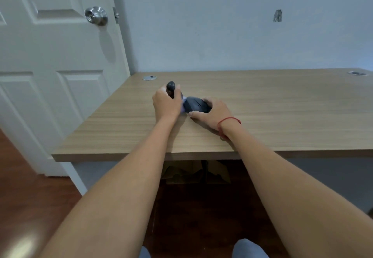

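Pale blue wall (222, 25) behind wooden worktop (272, 116); white panelled door (50, 56) with steel knob (96, 15) left; reddish wood floor (24, 187).

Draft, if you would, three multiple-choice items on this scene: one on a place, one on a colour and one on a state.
1. Where is the dark grey rounded computer mouse?
A. On the light wood-grain desk top, under the right hand.
B. On a wall shelf.
C. In a drawer.

2. What colour is the thin string bracelet on the right wrist?
A. Blue.
B. Red.
C. Green.

3. What is the left hand doing?
A. Lying flat, palm down.
B. Hanging below the desk edge.
C. Gripping a small dark rounded object.

Answers:
1 A: the right hand's fingers curl round the mouse on the desk.
2 B: the string shows red against the wrist.
3 C: the fingers curl round the object, whose top sticks out above them.
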The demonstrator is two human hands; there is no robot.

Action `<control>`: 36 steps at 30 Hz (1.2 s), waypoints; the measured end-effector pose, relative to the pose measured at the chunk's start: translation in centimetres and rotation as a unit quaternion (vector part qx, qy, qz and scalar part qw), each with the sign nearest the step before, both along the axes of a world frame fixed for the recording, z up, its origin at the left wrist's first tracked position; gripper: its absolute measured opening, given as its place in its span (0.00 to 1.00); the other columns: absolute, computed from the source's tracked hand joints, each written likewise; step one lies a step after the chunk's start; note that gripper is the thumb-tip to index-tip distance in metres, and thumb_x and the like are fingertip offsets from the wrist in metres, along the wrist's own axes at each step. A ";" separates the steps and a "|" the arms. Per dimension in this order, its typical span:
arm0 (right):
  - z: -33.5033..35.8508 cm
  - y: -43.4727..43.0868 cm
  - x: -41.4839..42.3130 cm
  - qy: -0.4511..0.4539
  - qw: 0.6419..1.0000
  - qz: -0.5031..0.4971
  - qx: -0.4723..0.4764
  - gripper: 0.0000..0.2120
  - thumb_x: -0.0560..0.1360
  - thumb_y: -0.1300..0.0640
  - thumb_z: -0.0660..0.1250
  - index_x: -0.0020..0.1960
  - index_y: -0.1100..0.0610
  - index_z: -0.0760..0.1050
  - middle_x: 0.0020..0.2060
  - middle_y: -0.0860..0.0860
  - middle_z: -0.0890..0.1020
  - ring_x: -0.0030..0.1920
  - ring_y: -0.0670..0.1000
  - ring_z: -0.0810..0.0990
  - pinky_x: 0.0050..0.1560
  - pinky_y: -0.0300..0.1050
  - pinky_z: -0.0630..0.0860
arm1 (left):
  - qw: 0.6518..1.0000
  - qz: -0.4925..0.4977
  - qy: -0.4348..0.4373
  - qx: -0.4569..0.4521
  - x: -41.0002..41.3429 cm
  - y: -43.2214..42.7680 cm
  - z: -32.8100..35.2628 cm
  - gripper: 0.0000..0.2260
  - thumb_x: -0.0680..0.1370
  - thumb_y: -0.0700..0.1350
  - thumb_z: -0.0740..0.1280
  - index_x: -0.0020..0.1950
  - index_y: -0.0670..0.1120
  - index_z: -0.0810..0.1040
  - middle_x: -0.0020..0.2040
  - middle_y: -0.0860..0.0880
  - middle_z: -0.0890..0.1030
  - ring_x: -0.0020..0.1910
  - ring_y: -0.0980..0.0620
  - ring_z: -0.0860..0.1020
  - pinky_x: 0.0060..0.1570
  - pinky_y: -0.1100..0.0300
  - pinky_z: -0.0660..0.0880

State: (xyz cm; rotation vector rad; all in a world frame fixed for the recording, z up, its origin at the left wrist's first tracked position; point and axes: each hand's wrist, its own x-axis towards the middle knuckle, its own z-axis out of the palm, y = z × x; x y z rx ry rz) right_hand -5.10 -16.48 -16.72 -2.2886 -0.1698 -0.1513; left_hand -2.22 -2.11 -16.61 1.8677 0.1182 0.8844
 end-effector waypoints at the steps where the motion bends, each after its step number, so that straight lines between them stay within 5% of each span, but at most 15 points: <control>1: 0.0 0.1 0.1 -0.001 1.000 -0.006 -0.005 0.34 0.65 0.41 0.70 0.67 0.53 0.70 0.63 0.52 0.78 0.62 0.55 0.76 0.61 0.52 0.75 | 1.000 -0.005 -0.006 -0.010 -0.2 -0.1 0.1 0.14 0.75 0.47 0.67 0.32 0.42 0.72 0.30 0.48 0.76 0.31 0.49 0.75 0.34 0.61 0.71; 5: 0.2 0.5 -0.2 0.007 0.999 -0.024 -0.024 0.33 0.67 0.41 0.68 0.68 0.54 0.69 0.63 0.53 0.77 0.63 0.58 0.75 0.61 0.52 0.74 | 0.999 -0.033 -0.009 0.027 -1.0 -0.5 0.0 0.15 0.74 0.46 0.69 0.30 0.40 0.72 0.26 0.50 0.73 0.25 0.56 0.70 0.24 0.71 0.63; 10: 0.3 0.1 -0.5 0.004 1.000 -0.014 0.009 0.36 0.62 0.40 0.71 0.67 0.52 0.72 0.61 0.51 0.79 0.60 0.54 0.77 0.58 0.50 0.76 | 0.999 -0.007 0.018 0.042 -0.7 0.1 0.0 0.16 0.74 0.49 0.70 0.32 0.42 0.71 0.29 0.49 0.75 0.28 0.53 0.71 0.31 0.64 0.64; 16: 0.1 0.0 -0.1 -0.003 1.000 -0.017 0.021 0.31 0.64 0.45 0.72 0.64 0.54 0.73 0.57 0.52 0.79 0.57 0.54 0.78 0.56 0.49 0.76 | 0.999 -0.039 0.007 0.016 -1.2 0.1 0.1 0.19 0.73 0.49 0.72 0.28 0.43 0.69 0.23 0.51 0.71 0.23 0.57 0.68 0.28 0.63 0.64; 23: 0.2 -0.2 -0.5 -0.012 1.000 0.025 0.001 0.27 0.65 0.48 0.72 0.62 0.52 0.74 0.56 0.51 0.79 0.56 0.53 0.78 0.59 0.51 0.76 | 1.000 0.022 0.019 0.006 -1.1 0.2 0.1 0.12 0.76 0.46 0.68 0.35 0.43 0.71 0.28 0.52 0.74 0.35 0.48 0.73 0.38 0.60 0.68; 27: 0.2 -0.1 0.5 -0.029 0.999 0.000 -0.025 0.27 0.70 0.52 0.67 0.69 0.51 0.71 0.66 0.56 0.75 0.67 0.58 0.71 0.69 0.55 0.68 | 0.997 -0.020 -0.043 -0.061 -1.4 0.3 0.6 0.13 0.76 0.49 0.68 0.35 0.43 0.73 0.31 0.50 0.77 0.31 0.56 0.74 0.32 0.70 0.69; 32: -0.2 -0.3 1.0 -0.040 0.998 -0.034 -0.031 0.29 0.75 0.64 0.59 0.74 0.50 0.62 0.78 0.53 0.57 0.77 0.57 0.55 0.75 0.54 0.56 | 0.995 -0.053 -0.030 0.081 -1.4 -0.3 0.0 0.14 0.76 0.49 0.68 0.34 0.44 0.72 0.27 0.56 0.74 0.27 0.60 0.72 0.27 0.72 0.65; 36: 0.0 -0.2 0.5 -0.036 0.996 -0.078 0.006 0.30 0.73 0.49 0.64 0.73 0.55 0.64 0.74 0.55 0.65 0.74 0.57 0.61 0.73 0.54 0.61 | 0.996 -0.039 -0.043 0.064 -1.3 -0.3 0.1 0.14 0.76 0.49 0.68 0.35 0.42 0.72 0.28 0.55 0.75 0.29 0.57 0.74 0.30 0.71 0.66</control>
